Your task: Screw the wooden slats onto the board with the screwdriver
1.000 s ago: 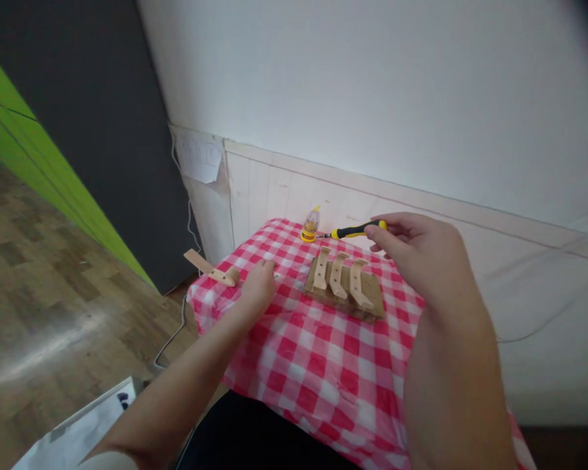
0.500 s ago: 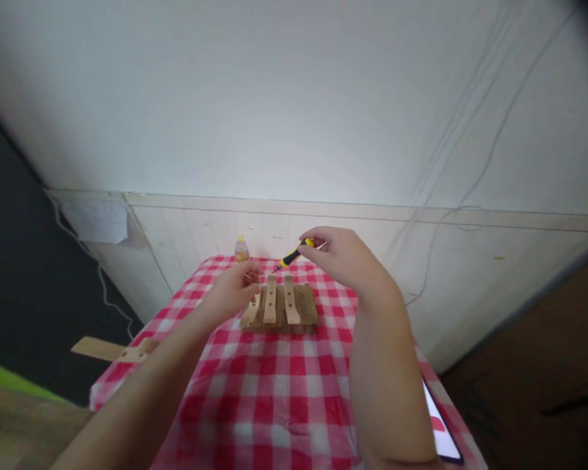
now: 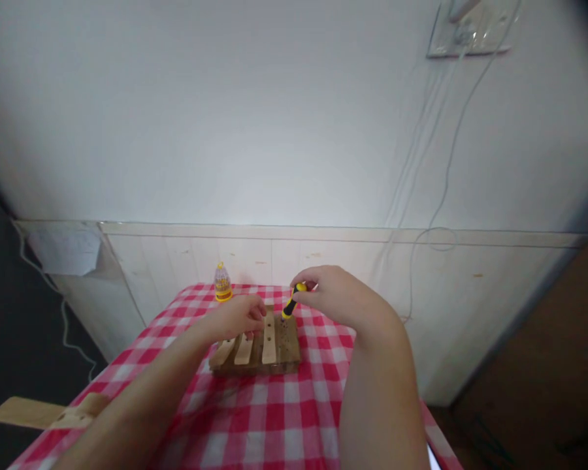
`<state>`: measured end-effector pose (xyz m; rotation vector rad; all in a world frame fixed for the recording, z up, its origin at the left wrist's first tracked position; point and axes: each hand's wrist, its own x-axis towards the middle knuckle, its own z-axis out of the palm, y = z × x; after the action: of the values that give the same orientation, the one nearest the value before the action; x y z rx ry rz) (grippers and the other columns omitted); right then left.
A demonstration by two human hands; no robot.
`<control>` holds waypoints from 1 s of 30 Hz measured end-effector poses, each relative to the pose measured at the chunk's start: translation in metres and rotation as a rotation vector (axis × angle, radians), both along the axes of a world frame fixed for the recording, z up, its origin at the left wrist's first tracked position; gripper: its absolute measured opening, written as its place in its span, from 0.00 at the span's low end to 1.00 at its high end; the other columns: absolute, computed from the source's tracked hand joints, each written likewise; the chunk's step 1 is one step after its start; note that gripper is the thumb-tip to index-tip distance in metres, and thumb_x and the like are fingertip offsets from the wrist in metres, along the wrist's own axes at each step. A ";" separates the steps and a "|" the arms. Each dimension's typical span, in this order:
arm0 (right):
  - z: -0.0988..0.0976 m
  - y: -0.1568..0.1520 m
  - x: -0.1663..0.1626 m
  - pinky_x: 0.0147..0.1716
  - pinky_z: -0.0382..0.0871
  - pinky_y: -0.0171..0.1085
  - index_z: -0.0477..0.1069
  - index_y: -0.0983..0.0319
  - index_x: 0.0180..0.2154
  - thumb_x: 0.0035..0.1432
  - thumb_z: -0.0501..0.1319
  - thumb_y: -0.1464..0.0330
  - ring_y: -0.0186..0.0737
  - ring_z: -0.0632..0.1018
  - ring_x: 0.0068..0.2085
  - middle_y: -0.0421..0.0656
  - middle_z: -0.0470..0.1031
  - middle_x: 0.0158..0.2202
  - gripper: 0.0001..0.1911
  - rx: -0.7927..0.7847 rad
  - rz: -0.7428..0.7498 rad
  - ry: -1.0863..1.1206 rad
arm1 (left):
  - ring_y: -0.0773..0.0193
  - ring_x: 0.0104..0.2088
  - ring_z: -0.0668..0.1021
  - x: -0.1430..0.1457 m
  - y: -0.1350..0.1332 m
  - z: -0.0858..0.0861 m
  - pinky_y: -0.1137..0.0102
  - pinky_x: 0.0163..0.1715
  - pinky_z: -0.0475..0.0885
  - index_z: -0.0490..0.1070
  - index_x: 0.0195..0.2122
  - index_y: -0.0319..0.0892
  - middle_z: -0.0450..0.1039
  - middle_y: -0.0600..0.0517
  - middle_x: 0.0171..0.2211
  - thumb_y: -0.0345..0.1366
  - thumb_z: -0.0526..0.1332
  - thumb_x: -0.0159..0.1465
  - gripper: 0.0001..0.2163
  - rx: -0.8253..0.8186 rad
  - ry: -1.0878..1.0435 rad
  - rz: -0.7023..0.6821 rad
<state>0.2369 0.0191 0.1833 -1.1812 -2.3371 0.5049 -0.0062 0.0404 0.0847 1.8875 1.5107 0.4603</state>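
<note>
My right hand [image 3: 330, 294] grips a black-and-yellow screwdriver [image 3: 291, 305] by its handle. The screwdriver slants down to the left, its lower end over small dark specks on the right part of a wooden block [image 3: 288, 346]. Too small to make out is whether its tip touches the wood. Over the block's left half, my left hand [image 3: 238, 316] has its fingers curled in, thumb close to the fingertips; what they hold, if anything, is hidden. Three pale wooden strips with holes lie on the block: a right strip [image 3: 269, 343], a middle strip [image 3: 244, 350] and a left strip [image 3: 223, 352], partly covered by that hand.
A small clear bottle with yellow parts [image 3: 223, 284] stands at the table's back. Crossed wooden pieces [image 3: 44, 414] overhang the left edge. A red-and-white checked cloth [image 3: 255, 418] covers the table. A phone [image 3: 434, 459] shows at lower right; cables hang on the wall.
The view has tilted up and shifted right. The screwdriver has moved from above the middle strip to the block's right part, standing steeper. My left thumb and fingers have drawn closer together.
</note>
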 end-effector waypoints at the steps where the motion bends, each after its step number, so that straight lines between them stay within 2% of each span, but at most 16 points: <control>1: -0.002 0.000 -0.004 0.35 0.64 0.36 0.80 0.61 0.38 0.55 0.59 0.69 0.37 0.76 0.36 0.43 0.81 0.37 0.12 -0.018 0.007 -0.051 | 0.63 0.27 0.79 -0.001 0.000 -0.003 0.73 0.26 0.72 0.67 0.36 0.41 0.77 0.52 0.29 0.34 0.61 0.55 0.08 0.014 0.005 -0.030; 3: -0.004 0.001 -0.011 0.35 0.64 0.36 0.80 0.60 0.39 0.55 0.60 0.67 0.37 0.76 0.36 0.44 0.81 0.38 0.12 -0.033 0.019 -0.131 | 0.65 0.27 0.78 -0.001 0.001 -0.012 0.73 0.26 0.71 0.69 0.34 0.40 0.76 0.52 0.28 0.35 0.61 0.55 0.06 0.062 -0.016 -0.051; 6: -0.006 0.002 -0.018 0.34 0.63 0.35 0.80 0.59 0.40 0.55 0.60 0.66 0.37 0.75 0.35 0.44 0.81 0.38 0.12 -0.038 0.039 -0.195 | 0.65 0.26 0.76 0.001 0.003 -0.025 0.73 0.25 0.70 0.70 0.34 0.40 0.74 0.53 0.28 0.37 0.61 0.56 0.07 0.114 -0.158 0.014; 9: -0.004 0.001 -0.020 0.35 0.63 0.35 0.80 0.59 0.39 0.55 0.60 0.68 0.37 0.76 0.36 0.44 0.81 0.38 0.12 -0.050 0.039 -0.203 | 0.65 0.30 0.77 0.005 0.004 -0.034 0.73 0.28 0.71 0.71 0.34 0.39 0.75 0.52 0.30 0.35 0.62 0.54 0.07 0.125 -0.256 0.048; 15: -0.001 -0.005 -0.014 0.34 0.63 0.36 0.79 0.60 0.38 0.56 0.60 0.68 0.37 0.76 0.34 0.43 0.81 0.36 0.11 -0.062 0.014 -0.218 | 0.67 0.28 0.75 0.006 0.004 -0.036 0.73 0.26 0.72 0.71 0.35 0.37 0.74 0.52 0.30 0.36 0.66 0.54 0.10 -0.006 -0.400 -0.043; 21: -0.003 -0.003 -0.019 0.35 0.64 0.37 0.79 0.59 0.40 0.56 0.60 0.68 0.38 0.77 0.35 0.43 0.81 0.36 0.11 -0.072 0.024 -0.210 | 0.69 0.22 0.74 0.003 0.009 -0.047 0.73 0.23 0.72 0.70 0.34 0.38 0.72 0.55 0.24 0.38 0.67 0.55 0.10 -0.113 -0.388 -0.091; 26: -0.007 0.005 -0.025 0.35 0.64 0.37 0.79 0.58 0.41 0.56 0.60 0.65 0.39 0.76 0.36 0.43 0.81 0.39 0.12 -0.052 -0.017 -0.256 | 0.69 0.23 0.77 -0.004 0.017 -0.063 0.72 0.26 0.74 0.75 0.35 0.37 0.74 0.53 0.26 0.41 0.68 0.57 0.12 -0.125 -0.385 -0.141; 30: -0.010 0.010 -0.028 0.35 0.64 0.37 0.79 0.58 0.42 0.56 0.60 0.65 0.39 0.76 0.36 0.44 0.81 0.40 0.14 -0.054 -0.043 -0.291 | 0.68 0.24 0.77 -0.008 0.019 -0.066 0.74 0.26 0.73 0.79 0.36 0.37 0.75 0.52 0.26 0.43 0.67 0.58 0.13 -0.117 -0.322 -0.152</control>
<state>0.2086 0.0295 0.1729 -1.4089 -2.5463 0.4052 -0.0145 0.0597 0.0187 1.7264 1.1510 0.5621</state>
